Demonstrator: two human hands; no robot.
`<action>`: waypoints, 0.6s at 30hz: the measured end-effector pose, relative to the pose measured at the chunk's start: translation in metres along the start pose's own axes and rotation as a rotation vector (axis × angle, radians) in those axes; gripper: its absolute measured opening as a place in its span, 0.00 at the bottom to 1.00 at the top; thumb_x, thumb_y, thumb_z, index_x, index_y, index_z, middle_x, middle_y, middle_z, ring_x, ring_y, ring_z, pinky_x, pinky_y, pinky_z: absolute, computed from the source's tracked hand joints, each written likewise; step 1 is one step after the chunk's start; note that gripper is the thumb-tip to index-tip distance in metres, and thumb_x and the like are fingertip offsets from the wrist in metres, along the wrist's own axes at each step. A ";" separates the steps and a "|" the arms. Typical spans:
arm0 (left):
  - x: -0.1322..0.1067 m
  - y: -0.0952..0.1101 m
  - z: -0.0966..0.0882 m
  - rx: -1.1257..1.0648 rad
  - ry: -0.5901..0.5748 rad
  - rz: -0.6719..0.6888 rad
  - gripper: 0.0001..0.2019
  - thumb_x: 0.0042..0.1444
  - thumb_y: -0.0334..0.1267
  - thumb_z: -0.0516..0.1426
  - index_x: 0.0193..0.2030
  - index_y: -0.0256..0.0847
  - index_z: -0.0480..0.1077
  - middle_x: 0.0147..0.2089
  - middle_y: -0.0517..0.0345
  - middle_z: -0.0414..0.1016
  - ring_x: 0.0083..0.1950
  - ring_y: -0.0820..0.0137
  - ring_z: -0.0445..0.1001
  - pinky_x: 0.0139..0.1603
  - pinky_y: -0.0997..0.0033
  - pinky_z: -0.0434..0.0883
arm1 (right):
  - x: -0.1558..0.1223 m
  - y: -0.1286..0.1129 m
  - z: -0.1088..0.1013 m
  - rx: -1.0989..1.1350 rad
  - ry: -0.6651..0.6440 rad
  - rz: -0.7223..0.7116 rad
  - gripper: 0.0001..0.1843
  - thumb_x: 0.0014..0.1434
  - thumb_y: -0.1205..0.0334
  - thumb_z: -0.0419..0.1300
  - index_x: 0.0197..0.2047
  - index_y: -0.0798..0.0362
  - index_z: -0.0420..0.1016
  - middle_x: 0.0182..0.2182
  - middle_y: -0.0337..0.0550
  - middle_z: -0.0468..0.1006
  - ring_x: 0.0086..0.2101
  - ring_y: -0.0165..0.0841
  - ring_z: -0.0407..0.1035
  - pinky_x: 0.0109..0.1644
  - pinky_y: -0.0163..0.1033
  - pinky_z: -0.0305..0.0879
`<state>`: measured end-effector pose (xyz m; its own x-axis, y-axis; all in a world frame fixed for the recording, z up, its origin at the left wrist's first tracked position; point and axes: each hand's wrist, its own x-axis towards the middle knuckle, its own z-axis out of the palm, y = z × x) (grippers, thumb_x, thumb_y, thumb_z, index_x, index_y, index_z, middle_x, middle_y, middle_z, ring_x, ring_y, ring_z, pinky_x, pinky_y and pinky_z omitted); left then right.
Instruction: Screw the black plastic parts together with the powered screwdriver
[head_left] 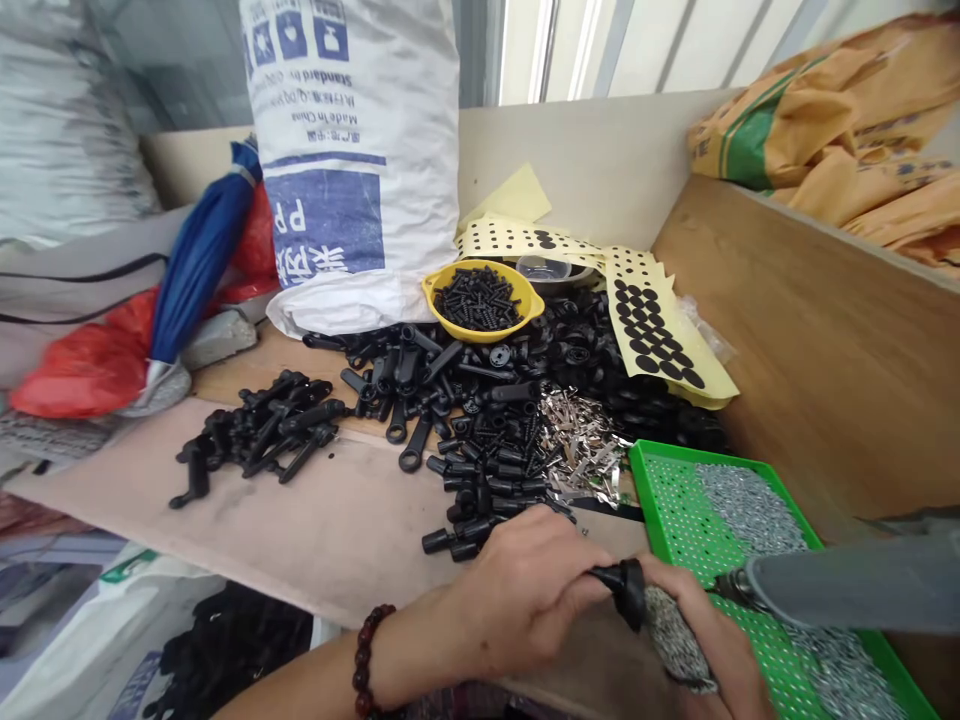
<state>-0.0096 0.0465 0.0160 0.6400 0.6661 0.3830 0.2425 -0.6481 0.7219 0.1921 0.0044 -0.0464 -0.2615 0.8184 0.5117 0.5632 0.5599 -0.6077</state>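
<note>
At the front edge of the table, my left hand (pixel 529 590), with a beaded bracelet at the wrist, is closed with its fingertips pinching the narrow end of a black plastic part (pixel 631 595). My right hand (pixel 709 620) is closed around the wider, round end of the same part. A speckled grey piece (pixel 679 640), which looks like a cloth cover on the thumb, shows at my right hand. Just beyond my left hand lies a heap of black plastic tubes (pixel 487 490). A pile of small silver metal clips (pixel 581 445) sits beside them.
A grey powered screwdriver (pixel 855 580) reaches in from the right above a green perforated tray (pixel 675 520) of screws. A yellow bowl (pixel 450 325) holds black screw-like pieces. Black levers (pixel 262 430) lie left. A white sack (pixel 360 130) and a sticker sheet (pixel 697 360) stand behind.
</note>
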 end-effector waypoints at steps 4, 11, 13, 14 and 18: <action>0.002 0.000 -0.002 0.059 -0.030 0.058 0.17 0.67 0.36 0.44 0.44 0.32 0.72 0.36 0.48 0.76 0.38 0.68 0.71 0.44 0.69 0.69 | -0.009 0.003 0.014 -0.006 0.109 0.230 0.09 0.63 0.56 0.51 0.36 0.48 0.70 0.25 0.36 0.75 0.23 0.33 0.70 0.23 0.29 0.64; 0.003 -0.003 0.002 -0.029 0.014 -0.029 0.15 0.67 0.36 0.46 0.41 0.36 0.73 0.37 0.52 0.77 0.39 0.68 0.73 0.44 0.71 0.70 | 0.010 -0.018 0.021 0.207 0.188 0.463 0.17 0.58 0.53 0.56 0.20 0.50 0.67 0.15 0.34 0.69 0.17 0.30 0.64 0.19 0.29 0.61; 0.002 -0.004 0.004 -0.046 0.012 -0.042 0.15 0.66 0.37 0.47 0.40 0.37 0.74 0.36 0.53 0.78 0.39 0.68 0.73 0.43 0.72 0.70 | 0.011 -0.020 0.021 0.202 0.186 0.518 0.20 0.57 0.53 0.57 0.17 0.51 0.65 0.13 0.35 0.67 0.16 0.29 0.63 0.17 0.30 0.59; 0.002 -0.005 0.005 -0.069 0.012 -0.074 0.15 0.66 0.37 0.47 0.40 0.37 0.74 0.36 0.53 0.78 0.37 0.69 0.74 0.42 0.73 0.70 | 0.010 -0.019 0.021 0.211 0.185 0.539 0.20 0.56 0.52 0.58 0.16 0.51 0.65 0.13 0.35 0.66 0.16 0.29 0.62 0.17 0.30 0.59; 0.001 -0.006 0.009 -0.115 0.058 -0.151 0.14 0.65 0.36 0.49 0.38 0.37 0.74 0.33 0.56 0.78 0.33 0.72 0.74 0.38 0.76 0.70 | 0.005 -0.010 0.027 0.323 0.193 0.648 0.24 0.51 0.43 0.61 0.16 0.50 0.65 0.13 0.36 0.66 0.15 0.31 0.61 0.16 0.33 0.59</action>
<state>-0.0036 0.0478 0.0071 0.5591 0.7747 0.2954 0.2454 -0.4950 0.8335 0.1644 0.0060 -0.0542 0.2032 0.9766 0.0699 0.2912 0.0079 -0.9566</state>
